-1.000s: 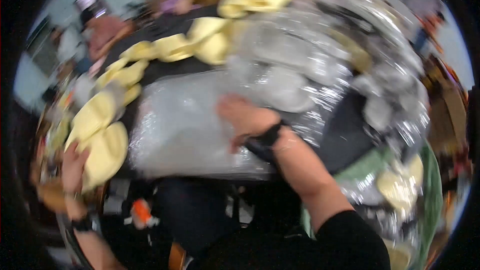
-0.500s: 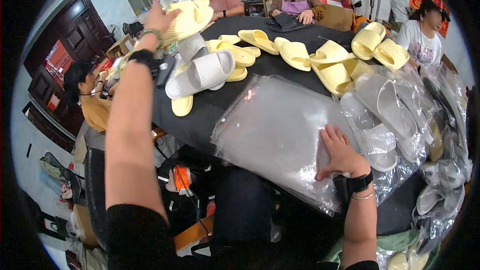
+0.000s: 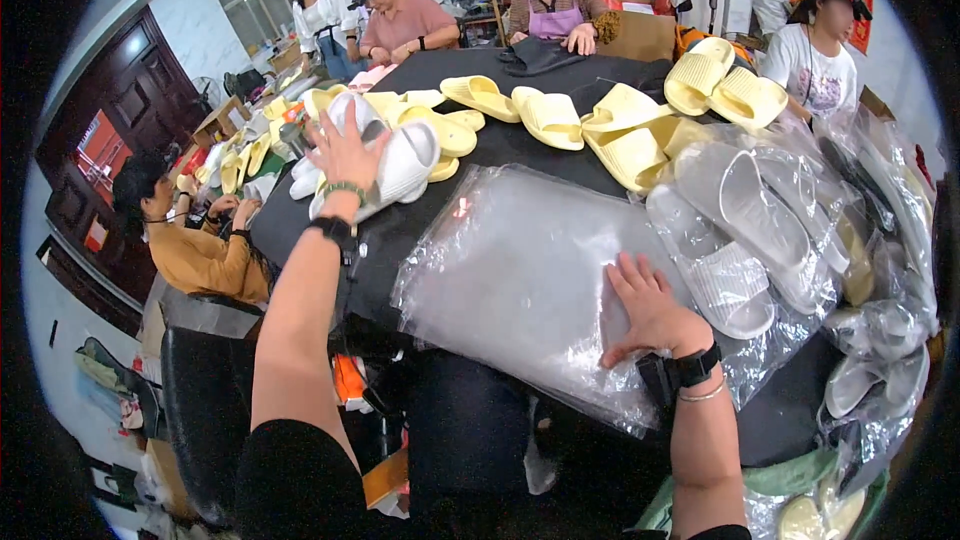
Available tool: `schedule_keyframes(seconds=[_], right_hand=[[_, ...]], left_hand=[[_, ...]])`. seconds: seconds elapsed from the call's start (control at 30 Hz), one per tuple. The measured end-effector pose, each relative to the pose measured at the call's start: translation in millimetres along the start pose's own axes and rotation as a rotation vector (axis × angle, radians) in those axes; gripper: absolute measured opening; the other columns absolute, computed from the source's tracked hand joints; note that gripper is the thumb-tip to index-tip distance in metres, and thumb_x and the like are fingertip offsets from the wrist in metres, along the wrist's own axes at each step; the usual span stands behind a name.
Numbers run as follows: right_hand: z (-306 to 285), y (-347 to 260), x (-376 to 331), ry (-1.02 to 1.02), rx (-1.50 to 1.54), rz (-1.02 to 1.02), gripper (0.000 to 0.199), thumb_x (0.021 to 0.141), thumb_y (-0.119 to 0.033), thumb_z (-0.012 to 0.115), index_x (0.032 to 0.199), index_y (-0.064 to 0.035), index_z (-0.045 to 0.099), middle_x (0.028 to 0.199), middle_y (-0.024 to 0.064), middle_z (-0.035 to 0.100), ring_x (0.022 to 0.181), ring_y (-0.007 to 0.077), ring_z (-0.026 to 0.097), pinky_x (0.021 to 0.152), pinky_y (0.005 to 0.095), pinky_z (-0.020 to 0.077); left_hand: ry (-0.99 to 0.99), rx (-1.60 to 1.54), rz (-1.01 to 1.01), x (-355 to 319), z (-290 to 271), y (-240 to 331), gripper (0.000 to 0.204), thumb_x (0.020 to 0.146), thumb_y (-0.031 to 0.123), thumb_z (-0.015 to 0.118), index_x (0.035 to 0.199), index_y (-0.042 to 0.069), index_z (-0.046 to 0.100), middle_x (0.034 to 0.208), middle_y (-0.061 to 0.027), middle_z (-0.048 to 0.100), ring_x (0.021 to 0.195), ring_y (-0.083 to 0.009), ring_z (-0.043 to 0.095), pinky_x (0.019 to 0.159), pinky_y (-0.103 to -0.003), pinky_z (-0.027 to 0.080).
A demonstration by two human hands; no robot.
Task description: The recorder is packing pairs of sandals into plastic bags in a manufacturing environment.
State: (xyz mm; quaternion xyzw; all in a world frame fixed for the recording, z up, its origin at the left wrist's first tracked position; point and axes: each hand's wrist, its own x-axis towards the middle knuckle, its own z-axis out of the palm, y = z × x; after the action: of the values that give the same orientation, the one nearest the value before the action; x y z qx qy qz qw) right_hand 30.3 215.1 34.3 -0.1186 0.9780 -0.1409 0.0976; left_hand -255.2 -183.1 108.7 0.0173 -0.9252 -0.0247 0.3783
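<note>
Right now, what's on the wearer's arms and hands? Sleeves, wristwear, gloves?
Both hands are bare, no gloves. The left hand has a green bead bracelet and a black band at the wrist; the forearm is bare up to a short black sleeve. The right hand has a black watch-style strap with a thin silver bangle just behind it; the forearm is bare, with dark fabric only at the frame's lower edge.

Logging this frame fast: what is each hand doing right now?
Left hand: open, fingers spread on the white slippers.
Right hand: open, flat on the clear plastic bags.
</note>
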Motion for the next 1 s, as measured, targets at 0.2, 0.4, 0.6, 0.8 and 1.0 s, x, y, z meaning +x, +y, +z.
schedule_keyframes(seconds=[0.2,0.4,0.6,0.8,1.0], right_hand=[[-2.1,-6.2,3.2,-0.02,0.036,-0.008,0.14,0.042,-0.053,0.09,0.151,0.0002,0.021,0.158,0.0265,0.013,0.147,0.044,0.007,0.119,0.0513,0.0117],[-4.4,-7.3,4.7,-0.043,0.02,0.011,0.138,0.046,-0.054,0.089,0.151,0.0003,0.019,0.159,0.0251,0.012,0.147,0.0424,0.007,0.12,0.0489,0.0114],[1.1,-1.8,2.5,-0.006,0.005,-0.021,0.135,0.045,-0.054,0.089,0.151,-0.0014,0.023,0.158,0.0244,0.016,0.146,0.045,0.013,0.118,0.0522,0.0162],[-1.5,-7.6,1.2,0.001,-0.035,-0.031,0.133,0.047,-0.053,0.088,0.15,-0.002,0.024,0.158,0.0241,0.017,0.145,0.0448,0.015,0.118,0.0519,0.0167],[2.0,-10.4,1.9,0.007,-0.003,-0.036,0.135,0.044,-0.052,0.089,0.15,-0.0012,0.023,0.158,0.0246,0.016,0.146,0.0449,0.012,0.118,0.0513,0.0156]], left_hand=[[-0.529,-0.034,-0.174,-56.2,-3.5,-18.6,0.13,0.058,0.059,0.085,0.155,0.035,0.001,0.161,-0.0168,-0.008,0.142,-0.0572,0.004,0.1,-0.075,0.03],[-0.459,-0.142,-0.142,-38.1,39.7,-14.2,0.143,0.054,0.044,0.092,0.153,0.036,-0.012,0.161,-0.0143,-0.013,0.141,-0.0567,0.007,0.097,-0.076,0.034],[-0.368,-0.224,-0.177,14.3,93.8,-6.0,0.141,0.058,0.039,0.091,0.153,0.031,-0.013,0.16,-0.0196,0.007,0.142,-0.055,0.01,0.102,-0.075,0.029],[-0.355,-0.279,-0.094,30.6,109.5,-23.5,0.141,0.058,0.038,0.092,0.154,0.027,-0.01,0.158,-0.0237,0.014,0.14,-0.0555,0.014,0.106,-0.069,0.028],[-0.196,-0.396,0.069,-29.1,77.4,-56.4,0.116,0.072,0.046,0.081,0.154,0.012,0.006,0.151,-0.0312,0.026,0.142,-0.0491,0.019,0.118,-0.05,0.016]])
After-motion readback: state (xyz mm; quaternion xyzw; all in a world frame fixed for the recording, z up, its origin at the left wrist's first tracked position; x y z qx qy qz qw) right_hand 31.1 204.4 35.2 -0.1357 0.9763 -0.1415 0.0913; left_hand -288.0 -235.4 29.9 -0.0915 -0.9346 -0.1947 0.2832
